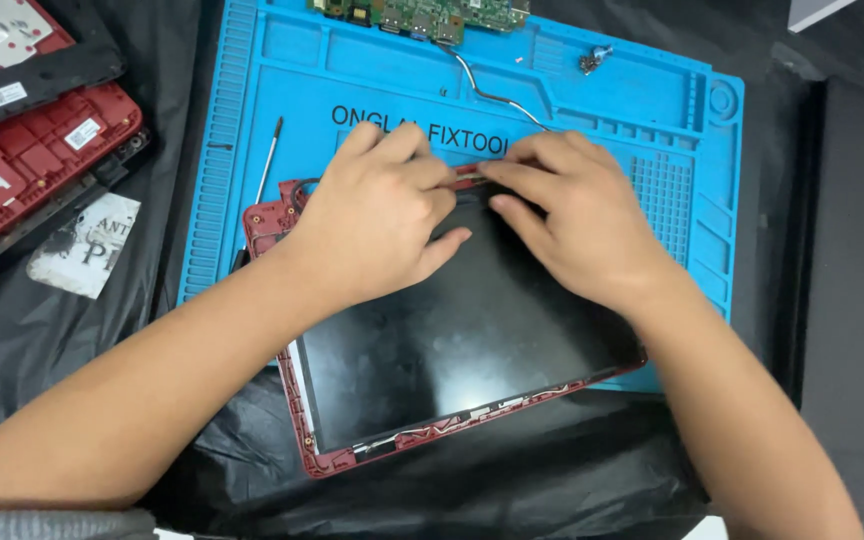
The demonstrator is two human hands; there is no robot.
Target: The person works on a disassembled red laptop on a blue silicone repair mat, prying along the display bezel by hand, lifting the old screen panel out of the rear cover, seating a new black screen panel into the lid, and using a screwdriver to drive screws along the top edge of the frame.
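Your fingers [422,165] on both hands are curled down and pressed on the top edge of the dark screen panel [462,340], mid-frame; fingertips of the two hands nearly meet there, apparently pinching a thin strip along that edge, though exactly what they clamp is hidden. Left hand [377,220] sits knuckles-up over the panel's upper left, thumb lying flat on the glass and pointing right. Right hand [572,215] mirrors it on the upper right, thumb tucked toward the left one. The panel lies face up and tilted in its red lid frame [302,430], centre to lower centre of the frame; the frame's lower edge shows thin cabling and hangs off the blue repair mat [642,110] onto black plastic sheeting [512,480] covering the worktop. A slim screwdriver [267,165] lies on the mat just left of your left hand. Green circuit board [422,15] at top centre, with a grey cable [487,90] running down toward your right hand. Small loose metal part [592,60] upper right on the mat. Red laptop base [32,150] upper left, a printed paper scrap [82,245] below it.
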